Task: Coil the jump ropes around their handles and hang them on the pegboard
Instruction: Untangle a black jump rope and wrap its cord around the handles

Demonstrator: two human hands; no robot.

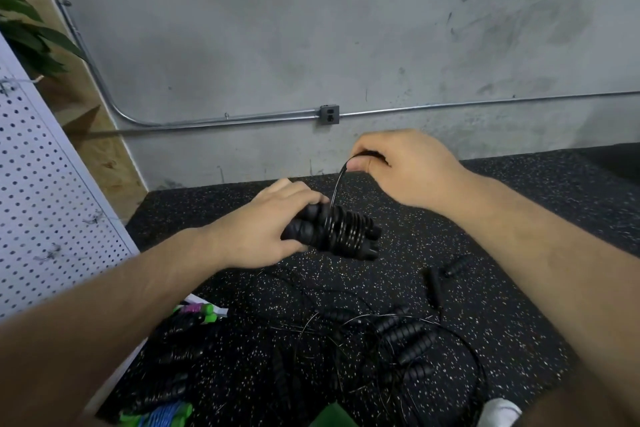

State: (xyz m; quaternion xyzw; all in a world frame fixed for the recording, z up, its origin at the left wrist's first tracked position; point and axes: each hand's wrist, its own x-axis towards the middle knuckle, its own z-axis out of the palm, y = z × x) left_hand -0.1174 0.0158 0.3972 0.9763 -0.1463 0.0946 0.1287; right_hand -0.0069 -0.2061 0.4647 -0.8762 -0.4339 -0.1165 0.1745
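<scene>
My left hand [266,229] grips a pair of black ribbed jump rope handles [339,232] held together, with thin black rope wound several times round their middle. From the coil the rope [337,184] runs up to my right hand [401,166], which pinches its end above and behind the handles. Both hands hover over the black speckled mat [519,253]. The white pegboard [38,191] leans at the left edge with a few metal hooks.
More black handles and loose thin ropes [398,333] lie tangled on the mat near me. A coiled rope with green handles [199,312] lies at the left; another green and blue one [159,414] lies at the bottom. A grey concrete wall stands behind.
</scene>
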